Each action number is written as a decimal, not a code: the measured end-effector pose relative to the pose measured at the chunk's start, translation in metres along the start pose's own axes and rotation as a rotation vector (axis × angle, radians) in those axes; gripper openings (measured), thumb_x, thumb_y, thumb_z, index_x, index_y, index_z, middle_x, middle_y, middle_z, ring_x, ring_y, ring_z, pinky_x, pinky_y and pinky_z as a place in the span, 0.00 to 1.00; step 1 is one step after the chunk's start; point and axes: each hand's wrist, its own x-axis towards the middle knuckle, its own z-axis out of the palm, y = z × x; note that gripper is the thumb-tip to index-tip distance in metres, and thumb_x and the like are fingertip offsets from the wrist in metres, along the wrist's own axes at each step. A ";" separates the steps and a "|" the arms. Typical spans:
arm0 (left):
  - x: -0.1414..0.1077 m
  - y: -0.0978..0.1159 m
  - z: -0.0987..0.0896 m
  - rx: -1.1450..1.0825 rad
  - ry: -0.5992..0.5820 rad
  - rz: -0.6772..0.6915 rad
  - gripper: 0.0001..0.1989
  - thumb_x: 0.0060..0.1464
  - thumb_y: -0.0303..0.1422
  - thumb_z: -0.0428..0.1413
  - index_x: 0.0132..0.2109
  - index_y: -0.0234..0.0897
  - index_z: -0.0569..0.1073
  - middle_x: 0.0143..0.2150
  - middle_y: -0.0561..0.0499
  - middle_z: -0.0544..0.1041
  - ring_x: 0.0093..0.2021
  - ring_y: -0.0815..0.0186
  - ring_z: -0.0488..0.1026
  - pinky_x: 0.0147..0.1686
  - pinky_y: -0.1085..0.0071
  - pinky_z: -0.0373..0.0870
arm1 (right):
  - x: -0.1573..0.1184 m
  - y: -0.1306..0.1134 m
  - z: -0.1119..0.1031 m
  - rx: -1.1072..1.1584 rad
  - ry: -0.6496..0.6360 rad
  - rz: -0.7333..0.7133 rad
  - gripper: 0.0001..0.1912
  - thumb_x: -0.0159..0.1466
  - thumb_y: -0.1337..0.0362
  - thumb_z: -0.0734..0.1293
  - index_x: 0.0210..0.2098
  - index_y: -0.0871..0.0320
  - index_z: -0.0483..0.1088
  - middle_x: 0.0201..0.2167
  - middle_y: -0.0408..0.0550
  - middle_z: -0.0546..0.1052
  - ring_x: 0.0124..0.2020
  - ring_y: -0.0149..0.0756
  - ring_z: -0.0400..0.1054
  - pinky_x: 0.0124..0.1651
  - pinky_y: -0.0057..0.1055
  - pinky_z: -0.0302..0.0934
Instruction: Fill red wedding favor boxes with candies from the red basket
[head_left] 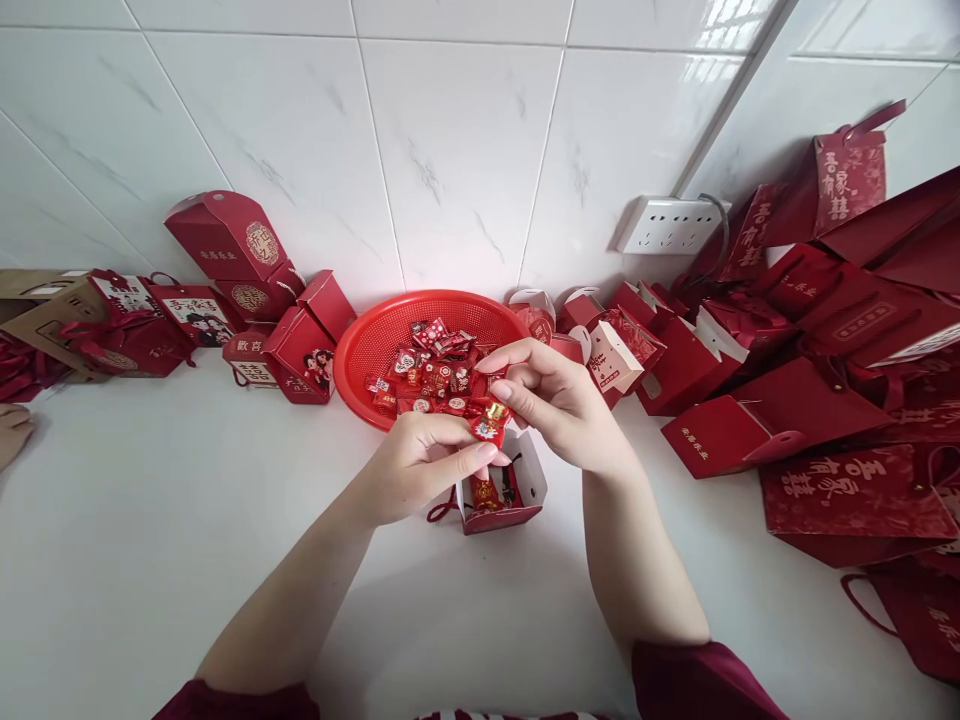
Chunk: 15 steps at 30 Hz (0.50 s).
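A small red wrapped candy [489, 424] with gold and white print is pinched between my two hands. My left hand [431, 462] grips its lower end with thumb and fingers, and my right hand [546, 402] holds the upper end. Just below them stands an open red gift box [501, 520] with white inner flaps; a red-and-gold wrapped piece [484, 494] lies inside, partly hidden by my left fingers. Behind my hands is a round red plastic basket [360, 350] holding many red-wrapped candies [435, 375].
Red gift boxes [247, 235] and a brown paper bag [56, 320] line the back left. More red boxes [720, 430] crowd the right side. A white power strip [671, 225] is on the tiled wall [465, 150]. Another person's hand [13, 432] shows at the left edge.
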 end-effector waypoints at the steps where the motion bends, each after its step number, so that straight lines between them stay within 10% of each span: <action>1: 0.000 0.001 0.000 0.004 -0.003 0.001 0.14 0.61 0.39 0.58 0.34 0.34 0.79 0.34 0.48 0.81 0.39 0.62 0.79 0.42 0.69 0.75 | 0.000 0.000 -0.001 -0.016 -0.014 0.001 0.10 0.70 0.59 0.66 0.48 0.55 0.70 0.24 0.37 0.64 0.25 0.27 0.59 0.29 0.27 0.57; 8: 0.000 0.008 -0.008 0.303 0.093 0.014 0.10 0.62 0.40 0.56 0.38 0.38 0.76 0.36 0.52 0.78 0.35 0.67 0.72 0.35 0.72 0.67 | -0.003 -0.005 -0.014 -0.099 0.000 0.117 0.13 0.70 0.55 0.64 0.51 0.54 0.67 0.25 0.39 0.68 0.26 0.29 0.65 0.31 0.29 0.62; 15: -0.006 0.003 -0.013 0.795 -0.240 -0.166 0.19 0.65 0.41 0.49 0.27 0.39 0.73 0.24 0.54 0.74 0.23 0.68 0.65 0.25 0.70 0.52 | -0.007 -0.002 -0.033 -0.187 -0.049 0.251 0.16 0.70 0.56 0.64 0.55 0.55 0.66 0.31 0.44 0.77 0.34 0.35 0.74 0.40 0.34 0.68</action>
